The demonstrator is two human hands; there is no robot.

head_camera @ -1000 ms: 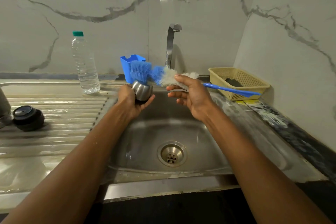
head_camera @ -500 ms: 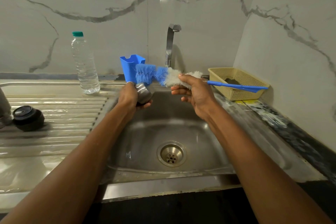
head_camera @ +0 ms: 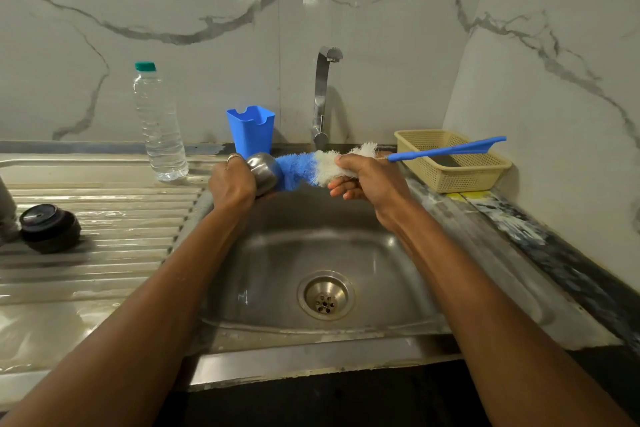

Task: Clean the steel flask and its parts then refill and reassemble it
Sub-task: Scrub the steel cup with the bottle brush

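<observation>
2 hands work above the back edge of the sink (head_camera: 277, 253).

Left hand (head_camera: 231, 184): grip clenched round the steel cup (head_camera: 266, 170), fingers wrapped over its base and side. 1 finger carries a ring. The cup is held in the air on its side, mouth facing right.

Right hand (head_camera: 372, 180): grip closed on the bottle brush (head_camera: 301, 168), thumb on top, fingers curled under. It holds the brush at the white bristles, not at the handle. The blue bristle end meets the cup's mouth; how far in it reaches cannot be told, since the cup wall hides it. The blue handle (head_camera: 450, 149) sticks out to the right, above the yellow basket (head_camera: 460, 172).

Surroundings:
- The black stopper (head_camera: 48, 227) sits on the ribbed drainboard (head_camera: 121, 236), well apart from both hands.
- The flask body (head_camera: 7, 211) is just beside the stopper at the left edge, grey steel and mostly cut off by the frame.
- The water bottle (head_camera: 159, 121) is clear with a green cap and stands upright at the back of the drainboard.
- The blue holder (head_camera: 251, 130) stands upright against the wall, between the bottle and the tap (head_camera: 323, 94), just behind the left hand.
- The basket stands on the tabletop (head_camera: 554, 253) right of the sink, near the corner wall. 1 dark item lies inside; I cannot tell what it is.
- The drain (head_camera: 325, 295) lies in the basin floor, below and between the 2 forearms.
</observation>
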